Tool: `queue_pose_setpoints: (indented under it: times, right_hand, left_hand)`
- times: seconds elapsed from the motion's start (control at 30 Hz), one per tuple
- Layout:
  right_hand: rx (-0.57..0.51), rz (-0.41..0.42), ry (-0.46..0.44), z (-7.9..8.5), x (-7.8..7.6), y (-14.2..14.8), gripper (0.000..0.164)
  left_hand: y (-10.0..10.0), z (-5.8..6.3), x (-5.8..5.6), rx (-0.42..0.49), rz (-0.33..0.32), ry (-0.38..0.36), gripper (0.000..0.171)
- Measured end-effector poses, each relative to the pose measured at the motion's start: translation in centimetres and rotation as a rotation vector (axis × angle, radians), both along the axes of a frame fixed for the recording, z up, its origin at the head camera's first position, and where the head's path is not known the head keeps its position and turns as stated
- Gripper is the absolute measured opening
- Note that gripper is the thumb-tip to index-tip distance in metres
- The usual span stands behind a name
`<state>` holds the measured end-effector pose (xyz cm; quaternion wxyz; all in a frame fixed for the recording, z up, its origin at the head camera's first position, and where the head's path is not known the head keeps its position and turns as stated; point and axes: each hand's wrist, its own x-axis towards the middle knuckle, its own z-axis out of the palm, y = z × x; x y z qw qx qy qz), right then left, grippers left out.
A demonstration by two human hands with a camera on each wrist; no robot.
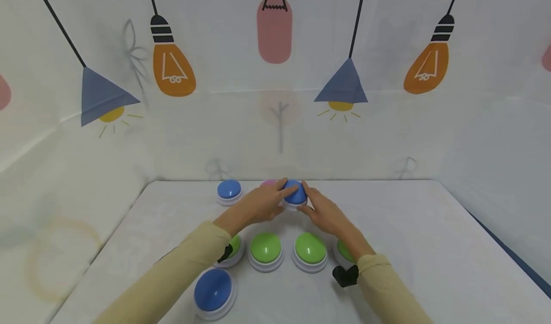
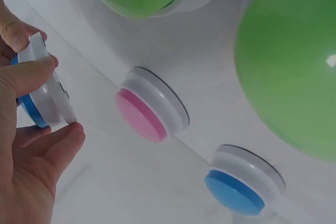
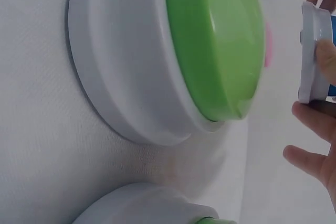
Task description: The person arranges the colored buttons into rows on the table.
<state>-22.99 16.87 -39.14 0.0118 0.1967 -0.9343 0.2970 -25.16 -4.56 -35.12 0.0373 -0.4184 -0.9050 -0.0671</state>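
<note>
Both hands hold one blue push button (image 1: 295, 195) with a white base, tilted above the back part of the table. My left hand (image 1: 266, 204) grips it from the left, with fingers across the blue dome in the head view. From the other side my right hand (image 1: 325, 214) holds its rim between thumb and finger. In the left wrist view the white base (image 2: 50, 95) faces the row of buttons, thumb laid over its edge. A pink push button (image 2: 142, 116) stands on the table beside the hands, mostly hidden behind the left one in the head view.
Another blue button (image 1: 229, 189) stands at the back left. Several green buttons (image 1: 265, 247) form a row nearer me, partly under the forearms. A larger-looking blue button (image 1: 213, 290) is at front left. Behind the white table (image 1: 430, 247) hangs a lamp-printed cloth (image 1: 215, 123).
</note>
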Motion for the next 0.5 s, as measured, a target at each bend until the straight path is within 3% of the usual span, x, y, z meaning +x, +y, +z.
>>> queue_pose_setpoints:
  times: [0.5]
  right_hand:
    - [-0.051,0.084,0.062,0.7,2.0,-0.3,0.070]
  left_hand:
    - [-1.8,0.1,2.4,0.017,-0.079,0.160,0.061]
